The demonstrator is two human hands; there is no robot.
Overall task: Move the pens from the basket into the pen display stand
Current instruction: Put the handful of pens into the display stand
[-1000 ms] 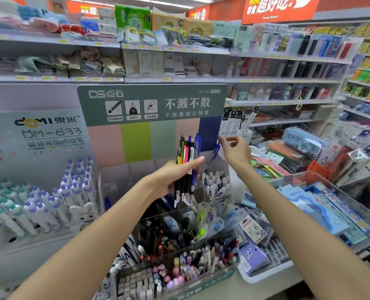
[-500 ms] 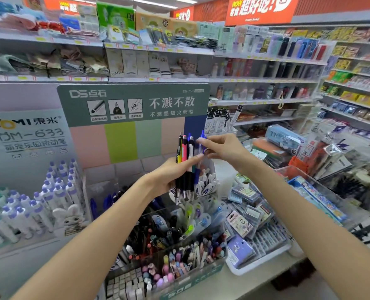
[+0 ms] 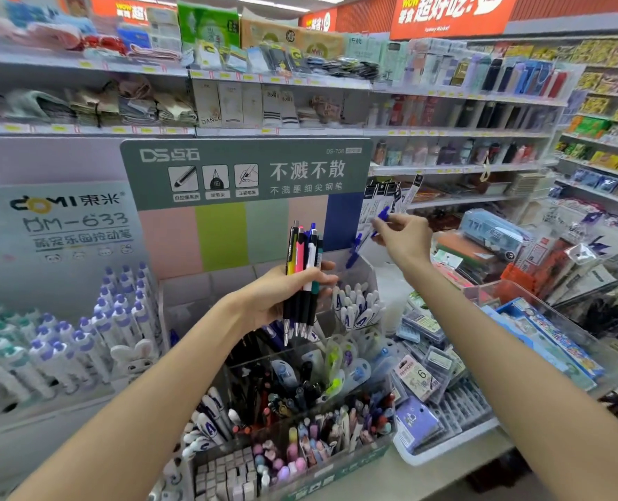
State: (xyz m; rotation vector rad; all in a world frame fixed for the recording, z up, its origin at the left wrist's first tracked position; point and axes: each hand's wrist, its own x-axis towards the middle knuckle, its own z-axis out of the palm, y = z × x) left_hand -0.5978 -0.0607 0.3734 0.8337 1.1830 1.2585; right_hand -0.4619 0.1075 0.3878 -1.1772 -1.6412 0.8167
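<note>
Upright pen bundle (image 3: 302, 280) before the stand (image 3: 358, 280); one blue pen (image 3: 381, 216) aloft.

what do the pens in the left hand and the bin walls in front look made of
Pens: likely glossy plastic barrels in yellow, pink, white and black, with light catching them; the tips look like metal, though too small to be sure. Bin walls: probably clear acrylic or similar plastic, since the pens behind show through.
</note>
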